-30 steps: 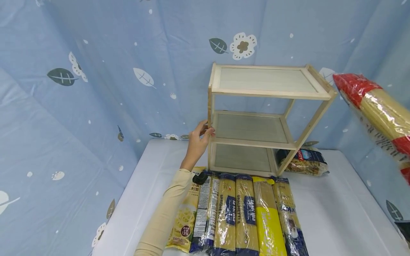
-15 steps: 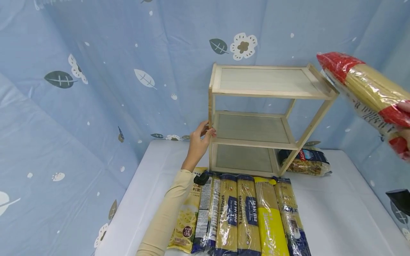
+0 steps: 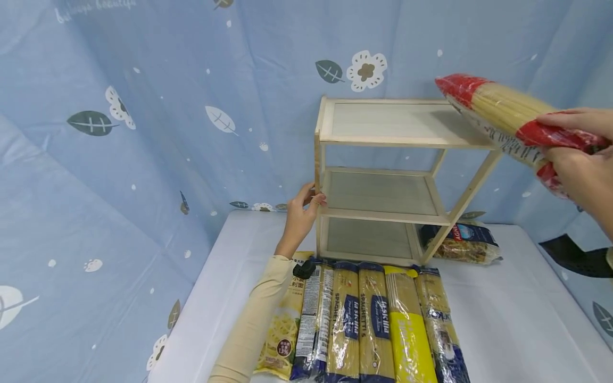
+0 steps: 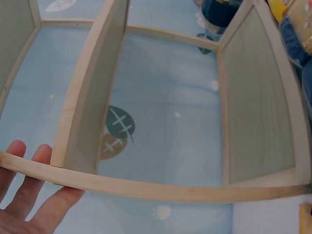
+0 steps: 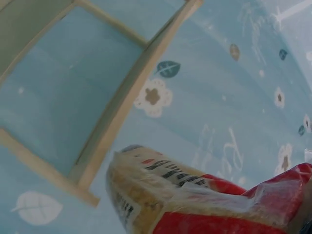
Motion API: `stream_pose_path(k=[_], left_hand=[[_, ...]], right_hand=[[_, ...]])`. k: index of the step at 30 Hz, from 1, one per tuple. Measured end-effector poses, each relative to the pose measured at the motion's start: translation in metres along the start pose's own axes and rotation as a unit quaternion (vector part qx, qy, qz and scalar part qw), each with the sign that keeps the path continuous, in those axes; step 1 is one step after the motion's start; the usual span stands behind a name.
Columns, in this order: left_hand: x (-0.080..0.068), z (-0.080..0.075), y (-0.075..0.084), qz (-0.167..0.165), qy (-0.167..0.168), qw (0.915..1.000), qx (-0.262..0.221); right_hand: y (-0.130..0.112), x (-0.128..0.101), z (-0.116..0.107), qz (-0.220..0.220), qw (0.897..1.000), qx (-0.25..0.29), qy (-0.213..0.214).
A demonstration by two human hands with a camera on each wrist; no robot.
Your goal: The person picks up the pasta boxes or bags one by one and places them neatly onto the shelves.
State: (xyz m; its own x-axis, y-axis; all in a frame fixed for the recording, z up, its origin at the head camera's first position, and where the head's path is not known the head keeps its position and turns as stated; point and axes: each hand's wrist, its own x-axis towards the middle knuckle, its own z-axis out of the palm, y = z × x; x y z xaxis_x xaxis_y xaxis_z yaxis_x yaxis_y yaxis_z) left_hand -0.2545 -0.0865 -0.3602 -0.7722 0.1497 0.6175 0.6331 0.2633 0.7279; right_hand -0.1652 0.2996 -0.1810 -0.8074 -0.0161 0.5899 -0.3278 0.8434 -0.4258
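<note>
My left hand grips the front left post of a pale wooden three-tier shelf. In the left wrist view, fingers bend around that post. At the upper right, my right hand holds a red-ended clear pack of spaghetti by its near end. The pack slants up and left, its far end above the top tier's right side. In the right wrist view the spaghetti pack appears beside the shelf's top edge; the right hand is mostly hidden there.
Several pasta packs lie side by side before the shelf, including a yellow one and a blue-labelled spaghetti pack. A dark-labelled pasta bag lies at the shelf's right rear. Blue patterned cloth surrounds the white table.
The right hand has come into view from the right, bringing the spaghetti pack leftward over the shelf's top right corner. The left hand stays on the post.
</note>
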Motion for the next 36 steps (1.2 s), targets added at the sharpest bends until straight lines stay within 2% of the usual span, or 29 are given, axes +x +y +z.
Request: stream_pose_path(k=[1, 2, 4, 5, 10, 12, 14, 18, 24, 29, 36], left_hand=[[0.000, 0.000, 0.000, 0.000, 0.000, 1.0000, 0.001], [0.000, 0.000, -0.001, 0.000, 0.000, 1.0000, 0.002], [0.001, 0.001, -0.002, -0.001, -0.001, 1.0000, 0.002], [0.001, 0.001, -0.002, -0.002, -0.001, 1.0000, 0.003], [0.003, 0.007, -0.026, -0.009, 0.005, 0.9999, 0.001], [0.004, 0.010, -0.037, -0.009, 0.006, 0.9999, -0.001], [0.004, 0.010, -0.041, -0.007, 0.005, 1.0000, -0.003], [0.003, 0.009, -0.043, -0.009, 0.004, 0.9999, -0.008], [0.001, 0.006, -0.041, -0.018, 0.004, 0.9997, 0.013], [0.001, 0.005, -0.040, -0.008, 0.007, 0.9997, 0.024], [0.000, 0.005, -0.041, 0.001, 0.011, 0.9999, -0.007]], right_hand=[[-0.012, 0.002, 0.004, 0.016, 0.999, -0.016, 0.024], [-0.019, 0.004, 0.005, 0.007, 0.999, -0.021, 0.024], [-0.041, 0.002, 0.015, 0.042, 0.996, -0.028, 0.076], [-0.049, 0.004, 0.016, 0.043, 0.995, -0.053, 0.078], [-0.070, 0.023, 0.024, 0.008, 0.993, -0.104, 0.051], [-0.073, 0.030, 0.031, 0.010, 0.993, -0.110, 0.037], [-0.075, 0.036, 0.038, 0.024, 0.992, -0.122, 0.015], [-0.076, 0.043, 0.053, 0.014, 0.989, -0.144, -0.013], [-0.075, 0.045, 0.071, 0.000, 0.984, -0.178, -0.029], [-0.077, 0.047, 0.077, 0.008, 0.978, -0.205, -0.041], [-0.078, 0.050, 0.077, -0.004, 0.977, -0.206, -0.048]])
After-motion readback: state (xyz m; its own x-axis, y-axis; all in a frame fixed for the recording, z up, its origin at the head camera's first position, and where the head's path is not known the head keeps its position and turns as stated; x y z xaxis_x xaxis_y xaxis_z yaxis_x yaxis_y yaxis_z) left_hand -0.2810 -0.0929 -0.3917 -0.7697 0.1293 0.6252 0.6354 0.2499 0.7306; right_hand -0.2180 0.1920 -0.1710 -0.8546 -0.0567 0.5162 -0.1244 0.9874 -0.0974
